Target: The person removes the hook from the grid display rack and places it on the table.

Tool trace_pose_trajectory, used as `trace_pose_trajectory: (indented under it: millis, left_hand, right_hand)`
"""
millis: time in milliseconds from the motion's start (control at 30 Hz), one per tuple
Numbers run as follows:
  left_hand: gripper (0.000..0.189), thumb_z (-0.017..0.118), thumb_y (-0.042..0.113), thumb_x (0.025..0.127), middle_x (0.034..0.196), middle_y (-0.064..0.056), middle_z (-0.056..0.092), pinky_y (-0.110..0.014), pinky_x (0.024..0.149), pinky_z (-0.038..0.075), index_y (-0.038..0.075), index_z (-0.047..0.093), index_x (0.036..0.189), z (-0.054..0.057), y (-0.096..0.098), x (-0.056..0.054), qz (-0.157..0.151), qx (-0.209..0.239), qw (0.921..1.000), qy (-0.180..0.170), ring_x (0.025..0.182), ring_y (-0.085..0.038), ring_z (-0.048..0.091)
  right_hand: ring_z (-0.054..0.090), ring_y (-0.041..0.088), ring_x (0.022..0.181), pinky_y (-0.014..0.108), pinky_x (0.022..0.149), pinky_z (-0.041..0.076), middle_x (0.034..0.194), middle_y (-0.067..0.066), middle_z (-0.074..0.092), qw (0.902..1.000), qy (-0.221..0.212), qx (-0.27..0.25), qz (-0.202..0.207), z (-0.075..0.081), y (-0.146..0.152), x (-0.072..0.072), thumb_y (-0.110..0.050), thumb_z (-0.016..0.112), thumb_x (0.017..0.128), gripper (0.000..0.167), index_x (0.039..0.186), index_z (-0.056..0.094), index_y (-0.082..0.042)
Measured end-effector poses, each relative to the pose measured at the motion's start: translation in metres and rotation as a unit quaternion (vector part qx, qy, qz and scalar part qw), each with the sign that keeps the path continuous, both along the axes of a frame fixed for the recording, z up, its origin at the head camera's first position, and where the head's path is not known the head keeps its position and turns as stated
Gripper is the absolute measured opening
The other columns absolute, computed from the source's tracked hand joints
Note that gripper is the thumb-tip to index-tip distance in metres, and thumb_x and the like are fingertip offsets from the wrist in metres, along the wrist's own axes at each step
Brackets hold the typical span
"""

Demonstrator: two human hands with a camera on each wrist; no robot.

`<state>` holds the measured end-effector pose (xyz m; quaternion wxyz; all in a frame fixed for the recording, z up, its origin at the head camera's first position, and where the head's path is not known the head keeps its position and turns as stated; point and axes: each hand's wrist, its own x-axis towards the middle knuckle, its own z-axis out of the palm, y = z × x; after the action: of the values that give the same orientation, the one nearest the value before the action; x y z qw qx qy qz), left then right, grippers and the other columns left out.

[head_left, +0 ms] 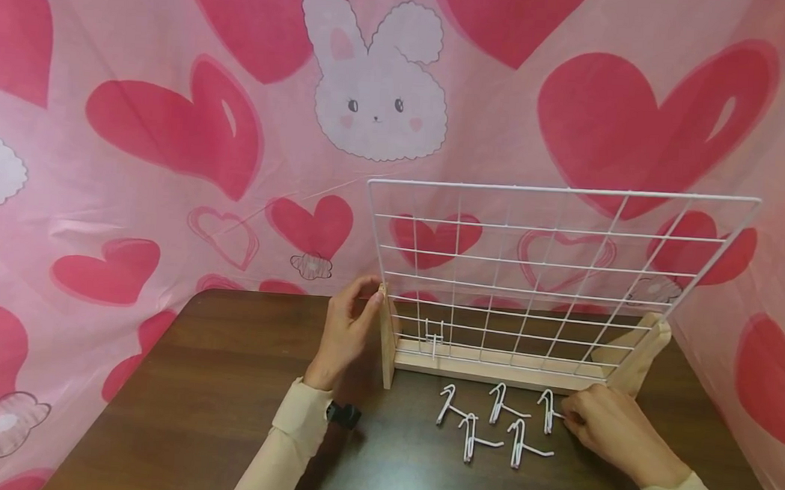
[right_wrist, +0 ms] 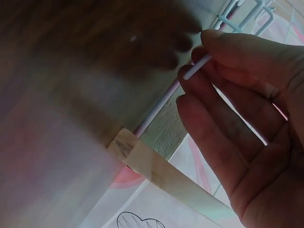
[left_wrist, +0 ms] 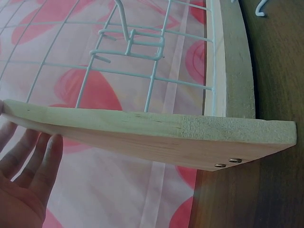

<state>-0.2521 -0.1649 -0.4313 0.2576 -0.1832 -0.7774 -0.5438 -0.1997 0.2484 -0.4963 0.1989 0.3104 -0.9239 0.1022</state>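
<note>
A white wire grid [head_left: 531, 289] leans back in a wooden stand with a side panel [head_left: 386, 342] at each end. My left hand [head_left: 347, 328] holds the left panel's upper end between thumb and fingers; in the left wrist view its fingers [left_wrist: 45, 164] lie along the panel. One white hook [head_left: 434, 337] hangs low on the grid's left part. At the right, my right hand [head_left: 624, 431] pinches the prong of a white metal hook [head_left: 547, 412] at table level. In the right wrist view that prong [right_wrist: 197, 68] shows between thumb and fingers.
Several more white hooks, such as the front one [head_left: 518, 444], lie on the dark wooden table [head_left: 186, 412] before the stand's base bar [head_left: 493, 367]. A pink cloth [head_left: 163, 28] with hearts and a rabbit hangs behind. A dark wrist device [head_left: 344, 414] sits at the left cuff.
</note>
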Motion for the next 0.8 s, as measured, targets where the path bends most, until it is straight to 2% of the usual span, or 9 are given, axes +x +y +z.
trace_pose_trajectory:
  millis: [333,533,700,800]
  left_hand:
    - [0.022,0.064,0.008,0.102,0.110,-0.021,0.075,-0.036,0.083,0.062,-0.001,0.069,0.121,-0.001,-0.001,-0.001,-0.002,-0.001,1.0000,0.002,0.097,-0.025,0.071]
    - [0.021,0.065,0.008,0.101,0.110,-0.020,0.076,-0.030,0.083,0.061,0.000,0.069,0.121,-0.001,0.000,-0.002,-0.005,-0.003,1.0000,0.007,0.097,-0.024,0.070]
    - [0.020,0.065,0.008,0.101,0.110,-0.021,0.075,-0.024,0.084,0.059,0.000,0.069,0.120,-0.001,0.000,-0.002,-0.006,-0.001,0.9999,0.009,0.097,-0.019,0.070]
    - [0.020,0.065,0.007,0.101,0.109,-0.023,0.075,-0.021,0.084,0.058,0.000,0.069,0.120,0.000,0.000,-0.002,-0.008,0.002,0.9999,0.007,0.096,-0.017,0.069]
  right_hand:
    - [0.028,-0.003,0.058,0.022,0.052,0.027,0.055,-0.024,0.034,0.9998,-0.013,0.003,-0.013,0.002,0.000,0.000,-0.003,0.089,0.060,0.056,0.054,0.044,-0.036]
    - [0.033,-0.005,0.057,0.024,0.051,0.031,0.057,-0.026,0.040,0.9997,-0.017,0.012,-0.013,0.012,-0.001,0.003,-0.011,0.094,0.061,0.051,0.057,0.050,-0.038]
    - [0.039,-0.007,0.056,0.026,0.049,0.034,0.059,-0.026,0.048,0.9995,0.030,-0.006,0.003,0.022,-0.006,0.006,-0.019,0.096,0.060,0.043,0.064,0.057,-0.037]
    - [0.046,-0.006,0.056,0.027,0.048,0.037,0.061,-0.022,0.056,0.9971,0.066,-0.020,0.032,0.027,-0.013,0.007,-0.021,0.094,0.063,0.032,0.072,0.065,-0.031]
